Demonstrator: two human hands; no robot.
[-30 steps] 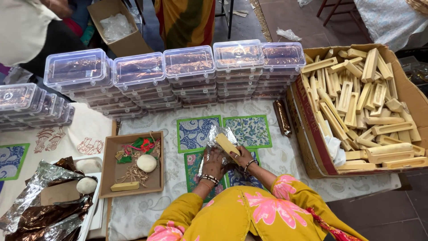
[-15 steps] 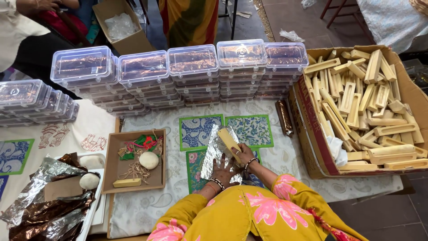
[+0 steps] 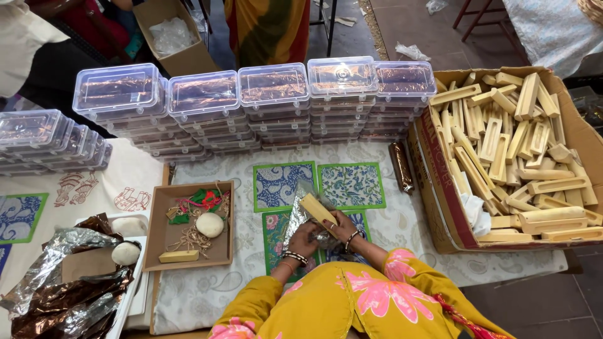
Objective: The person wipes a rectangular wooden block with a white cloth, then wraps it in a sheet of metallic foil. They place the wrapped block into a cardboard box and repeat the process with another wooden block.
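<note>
A table covered by a pale paisley-patterned cloth (image 3: 402, 229) fills the middle of the frame. Across its upper part stand stacks of clear plastic lidded boxes (image 3: 270, 103). Blue-and-green block-printed square mats (image 3: 352, 186) lie at centre. At lower left rests a shallow brown cardboard tray (image 3: 157, 235); on the right edge sits a large open cardboard carton of wooden pieces (image 3: 440, 169), with a brown foil-wrapped roll (image 3: 401, 167) just beside it.

I see a matt wooden block (image 3: 317, 210) on shiny crinkled foil (image 3: 300, 216), glossy clear plastic boxes (image 3: 270, 88), and a printed cloth (image 3: 402, 220).
</note>
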